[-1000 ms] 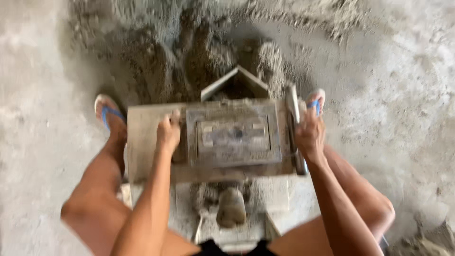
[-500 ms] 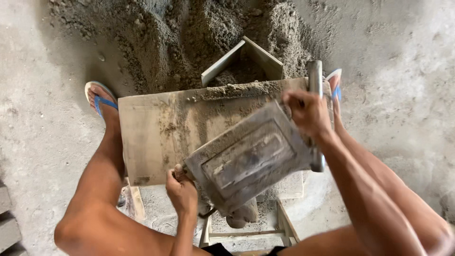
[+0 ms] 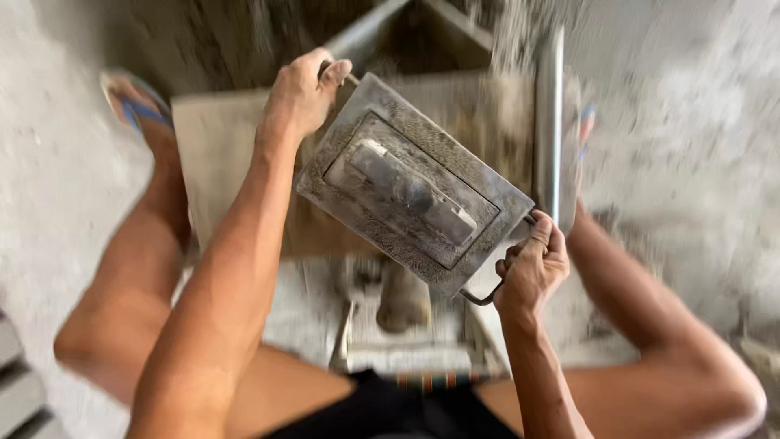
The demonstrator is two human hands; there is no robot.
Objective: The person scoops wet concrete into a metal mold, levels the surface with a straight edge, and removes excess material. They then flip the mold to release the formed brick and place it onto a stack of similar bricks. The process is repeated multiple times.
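The person holds a flat grey metal mould (image 3: 410, 191) up in the air with both hands. It is a rectangle with a sunken middle, and a long raised bar runs across that middle. Gritty sand sticks to it. The mould is tilted, so one corner points up and away and the other points down toward the person.

The left hand (image 3: 299, 96) is at the far top corner of the mould. Its grip is closed around the edge there. The right hand (image 3: 532, 272) is at the near bottom corner of the mould. Its grip is closed on a thin wire handle (image 3: 487, 293) that sticks out from the mould.

Under the mould is a flat sandy board (image 3: 219, 154). Just right of the mould a metal bar (image 3: 550, 122) stands up. Beyond the mould is a dark pile of sand (image 3: 244, 32). Left of the mould, a foot wears a blue sandal (image 3: 134, 102). The picture is blurry.
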